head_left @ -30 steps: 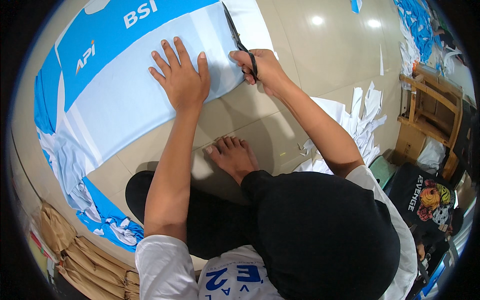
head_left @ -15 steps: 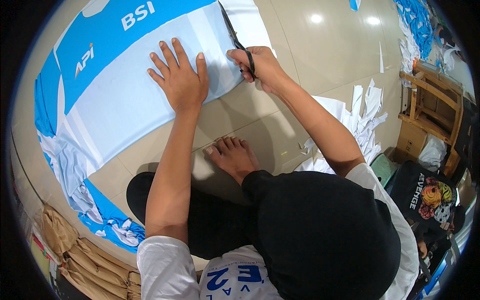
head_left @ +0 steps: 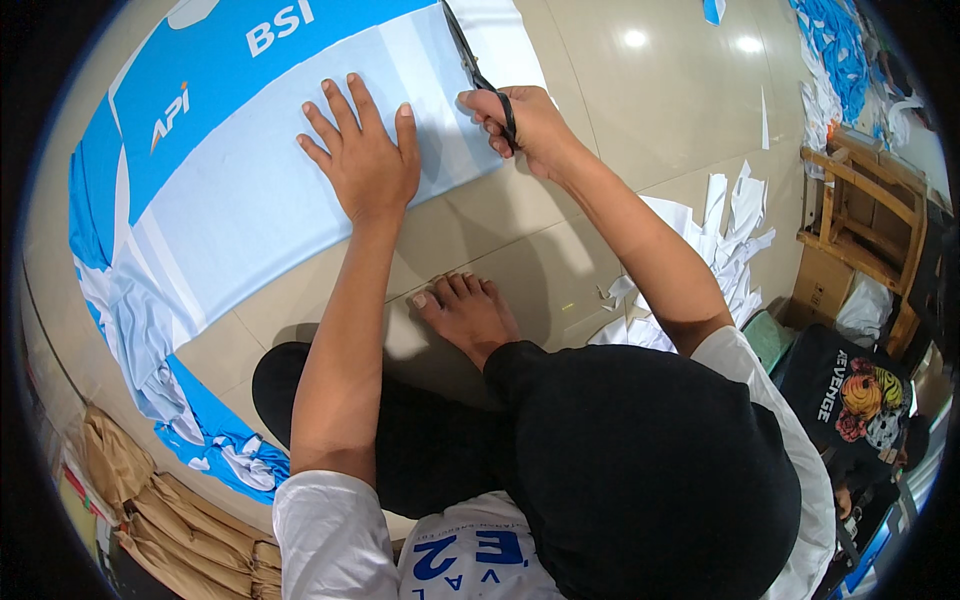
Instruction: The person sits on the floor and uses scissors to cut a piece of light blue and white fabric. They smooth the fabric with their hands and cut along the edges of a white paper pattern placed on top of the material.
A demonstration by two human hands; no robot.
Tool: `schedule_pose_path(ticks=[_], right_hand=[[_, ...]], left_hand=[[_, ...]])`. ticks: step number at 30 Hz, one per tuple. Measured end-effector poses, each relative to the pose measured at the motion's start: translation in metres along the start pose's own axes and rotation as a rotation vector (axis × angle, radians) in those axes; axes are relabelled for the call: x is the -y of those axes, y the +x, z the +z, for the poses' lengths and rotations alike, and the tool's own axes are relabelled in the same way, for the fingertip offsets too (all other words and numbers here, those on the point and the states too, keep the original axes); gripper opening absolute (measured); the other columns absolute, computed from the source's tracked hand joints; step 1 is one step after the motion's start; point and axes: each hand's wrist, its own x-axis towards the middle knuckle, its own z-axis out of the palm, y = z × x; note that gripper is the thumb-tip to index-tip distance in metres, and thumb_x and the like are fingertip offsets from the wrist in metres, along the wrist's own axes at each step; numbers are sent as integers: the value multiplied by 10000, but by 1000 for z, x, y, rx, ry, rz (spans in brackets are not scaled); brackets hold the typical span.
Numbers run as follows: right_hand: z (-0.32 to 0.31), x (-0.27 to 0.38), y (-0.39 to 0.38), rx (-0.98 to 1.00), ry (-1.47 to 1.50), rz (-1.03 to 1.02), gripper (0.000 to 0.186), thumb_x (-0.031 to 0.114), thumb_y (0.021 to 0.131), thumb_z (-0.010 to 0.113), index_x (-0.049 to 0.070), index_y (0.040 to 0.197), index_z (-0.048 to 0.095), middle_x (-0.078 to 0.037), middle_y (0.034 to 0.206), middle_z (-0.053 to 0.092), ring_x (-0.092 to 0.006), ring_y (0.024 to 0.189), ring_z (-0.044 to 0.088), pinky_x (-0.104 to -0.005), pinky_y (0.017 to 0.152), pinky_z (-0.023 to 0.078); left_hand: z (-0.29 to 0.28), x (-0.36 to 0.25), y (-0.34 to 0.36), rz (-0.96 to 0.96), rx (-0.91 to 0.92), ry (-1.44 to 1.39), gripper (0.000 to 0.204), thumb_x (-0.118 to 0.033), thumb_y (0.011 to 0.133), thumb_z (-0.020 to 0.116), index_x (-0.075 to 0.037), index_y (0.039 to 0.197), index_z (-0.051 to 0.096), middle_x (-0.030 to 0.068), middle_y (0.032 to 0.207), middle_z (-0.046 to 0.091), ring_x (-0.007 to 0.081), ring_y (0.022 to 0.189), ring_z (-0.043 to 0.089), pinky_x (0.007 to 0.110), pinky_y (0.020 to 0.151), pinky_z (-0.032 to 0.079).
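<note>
A wide sheet of blue and pale-blue fabric (head_left: pixel 260 190) with printed lettering lies spread over the tiled floor. My left hand (head_left: pixel 368 165) rests flat on its pale part, fingers spread. In my right hand (head_left: pixel 528 128) is a pair of black-handled scissors (head_left: pixel 462 48), gripped by the handles. Their blades point away from me, along the line between the pale-blue part and a white strip (head_left: pixel 500 40) at the fabric's right edge. The blade tips reach close to the top of the view.
White fabric scraps (head_left: pixel 730 240) lie in a pile to the right. Bunched blue and white cloth (head_left: pixel 235 450) trails at the left, above brown wrapped bundles (head_left: pixel 190 530). A wooden frame (head_left: pixel 870 210) and a black printed bag (head_left: pixel 840 390) stand at the right. My bare foot (head_left: pixel 470 310) is close to the fabric.
My right hand and the scissors have shifted slightly to the right, and the blades look closer together. My left hand stays pressed on nearly the same spot.
</note>
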Motion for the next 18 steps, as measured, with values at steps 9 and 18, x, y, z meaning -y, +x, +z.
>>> schedule_pose_path(ticks=[9,18], right_hand=[[1,-1,8,10,-35,-6,366,319,901,866,96,736,627,24,623,545,-84,472,487,-253,442,361],[1,3,6,-8,-29,-18,308,242,842,866,45,750,648,-12,625,567,-120,483,521,-282,446,359]], left_hand=[[2,0,0,-3,3,-17,788,-606,1146,353,-76,1729,328,274,1774,285,573,1640,168,742,1292,104],[1,0,-1,6,-16,-43,784,-597,1150,350,-62,1723,341,286,1764,302,580,1632,182,753,1284,112]])
